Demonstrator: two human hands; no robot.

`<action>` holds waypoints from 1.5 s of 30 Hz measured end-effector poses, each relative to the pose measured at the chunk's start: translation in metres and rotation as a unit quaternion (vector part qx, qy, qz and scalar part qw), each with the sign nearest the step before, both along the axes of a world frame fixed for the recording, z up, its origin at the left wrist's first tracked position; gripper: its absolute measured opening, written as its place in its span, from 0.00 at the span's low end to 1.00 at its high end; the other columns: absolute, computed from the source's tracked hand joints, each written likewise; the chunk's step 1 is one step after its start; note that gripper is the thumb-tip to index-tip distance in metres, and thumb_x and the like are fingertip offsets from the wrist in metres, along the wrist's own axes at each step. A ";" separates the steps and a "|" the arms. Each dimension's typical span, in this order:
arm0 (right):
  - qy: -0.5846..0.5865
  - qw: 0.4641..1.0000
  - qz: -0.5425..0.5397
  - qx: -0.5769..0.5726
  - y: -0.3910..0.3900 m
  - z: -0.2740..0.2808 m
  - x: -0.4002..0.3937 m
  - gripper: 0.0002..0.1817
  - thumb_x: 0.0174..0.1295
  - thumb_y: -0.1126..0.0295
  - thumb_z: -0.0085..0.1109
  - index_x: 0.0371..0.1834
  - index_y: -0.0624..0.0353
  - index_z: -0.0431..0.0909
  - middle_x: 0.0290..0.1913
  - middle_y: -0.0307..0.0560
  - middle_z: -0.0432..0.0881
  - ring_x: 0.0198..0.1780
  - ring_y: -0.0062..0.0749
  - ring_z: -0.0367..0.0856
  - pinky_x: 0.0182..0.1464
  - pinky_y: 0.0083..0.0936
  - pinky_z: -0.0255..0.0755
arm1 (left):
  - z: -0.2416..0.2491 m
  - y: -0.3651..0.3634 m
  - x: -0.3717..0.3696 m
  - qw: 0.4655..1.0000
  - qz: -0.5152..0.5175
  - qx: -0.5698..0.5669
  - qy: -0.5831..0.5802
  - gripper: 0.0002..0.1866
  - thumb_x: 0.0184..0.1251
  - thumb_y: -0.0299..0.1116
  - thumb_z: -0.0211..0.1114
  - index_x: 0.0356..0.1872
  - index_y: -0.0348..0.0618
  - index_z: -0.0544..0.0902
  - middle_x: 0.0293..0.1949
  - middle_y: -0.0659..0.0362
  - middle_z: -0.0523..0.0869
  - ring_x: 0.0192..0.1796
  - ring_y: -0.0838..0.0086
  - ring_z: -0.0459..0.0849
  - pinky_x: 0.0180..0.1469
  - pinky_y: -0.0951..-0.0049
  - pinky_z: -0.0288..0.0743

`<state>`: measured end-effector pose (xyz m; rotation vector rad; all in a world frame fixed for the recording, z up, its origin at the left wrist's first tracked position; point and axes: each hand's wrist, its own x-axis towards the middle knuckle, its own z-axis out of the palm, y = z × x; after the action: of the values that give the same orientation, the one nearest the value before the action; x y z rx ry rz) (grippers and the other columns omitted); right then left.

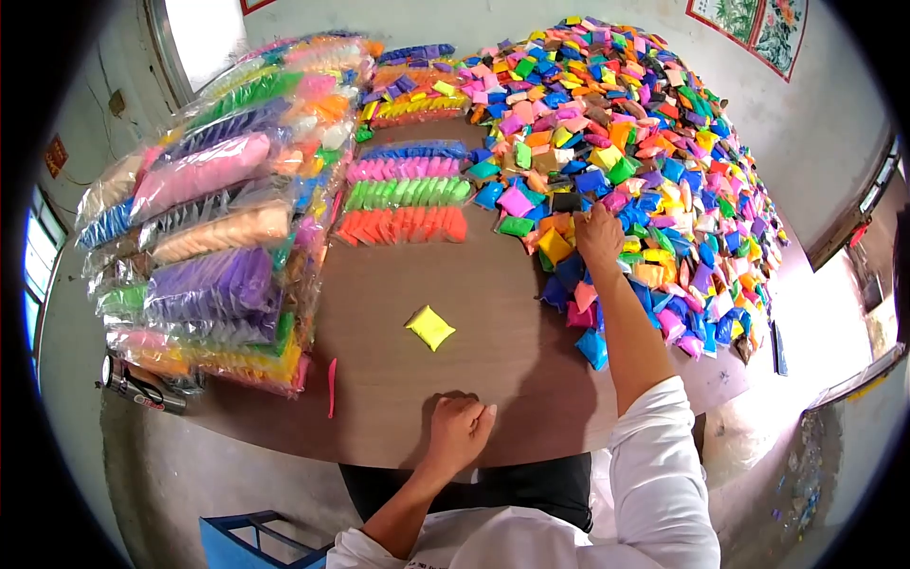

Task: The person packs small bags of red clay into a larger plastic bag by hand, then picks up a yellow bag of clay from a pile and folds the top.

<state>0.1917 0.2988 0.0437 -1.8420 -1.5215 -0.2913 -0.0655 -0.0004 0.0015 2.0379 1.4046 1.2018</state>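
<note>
My right hand (599, 239) reaches into the big heap of small coloured packets (654, 180). Its fingers are bunched together beside a black packet (566, 202) and an orange-yellow packet (555, 247); what they pinch, if anything, is hidden. My left hand (462, 429) rests as a loose fist on the near edge of the brown table (379, 284), with nothing visible in it. Ahead of that hand a single yellow packet (431, 328) lies on the table.
Rows of packets sorted by colour, such as green (408, 193) and red (403, 226), lie at the back middle. Clear bags of packets (218, 228) are stacked at left. A pink stick (332, 387), a dark cylinder (142, 387) and a blue stool (246, 545) are nearer me.
</note>
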 end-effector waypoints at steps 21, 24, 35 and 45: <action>0.476 0.810 0.296 -0.170 -0.254 -0.042 -0.062 0.10 0.63 0.77 0.65 0.46 0.61 0.77 0.39 0.38 0.79 0.40 0.19 0.73 0.44 0.21 0.71 | 0.004 0.000 0.000 1.000 -0.003 -0.011 0.013 0.17 0.68 0.35 0.65 0.20 0.40 0.74 0.20 0.54 0.76 0.28 0.56 0.76 0.38 0.58 0.67; 0.318 0.883 0.306 -0.161 -0.281 -0.049 -0.087 0.12 0.60 0.78 0.69 0.44 0.60 0.77 0.46 0.42 0.82 0.45 0.25 0.78 0.42 0.23 0.72 | 0.001 -0.001 -0.002 0.999 -0.009 -0.043 0.013 0.18 0.70 0.37 0.63 0.22 0.40 0.75 0.21 0.54 0.76 0.28 0.55 0.76 0.38 0.58 0.66; 0.660 0.642 0.363 -0.143 -0.316 -0.064 -0.101 0.09 0.73 0.79 0.56 0.54 0.65 0.79 0.63 0.44 0.77 0.60 0.26 0.75 0.63 0.25 0.69 | 0.004 -0.002 -0.003 0.997 -0.009 -0.054 -0.054 0.18 0.71 0.40 0.62 0.25 0.37 0.80 0.23 0.52 0.80 0.29 0.55 0.79 0.37 0.59 0.67; 0.622 0.606 0.327 -0.372 -0.293 -0.035 -0.086 0.12 0.74 0.68 0.60 0.53 0.63 0.79 0.41 0.39 0.83 0.42 0.20 0.79 0.45 0.19 0.74 | -0.013 0.000 -0.009 0.997 -0.019 -0.035 -0.067 0.23 0.77 0.45 0.54 0.25 0.38 0.78 0.23 0.49 0.77 0.30 0.51 0.77 0.38 0.57 0.66</action>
<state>0.1062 0.0061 0.0085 -1.1473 -1.0590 1.8416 -0.0750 -0.0006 -0.0118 1.8904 1.3213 1.2315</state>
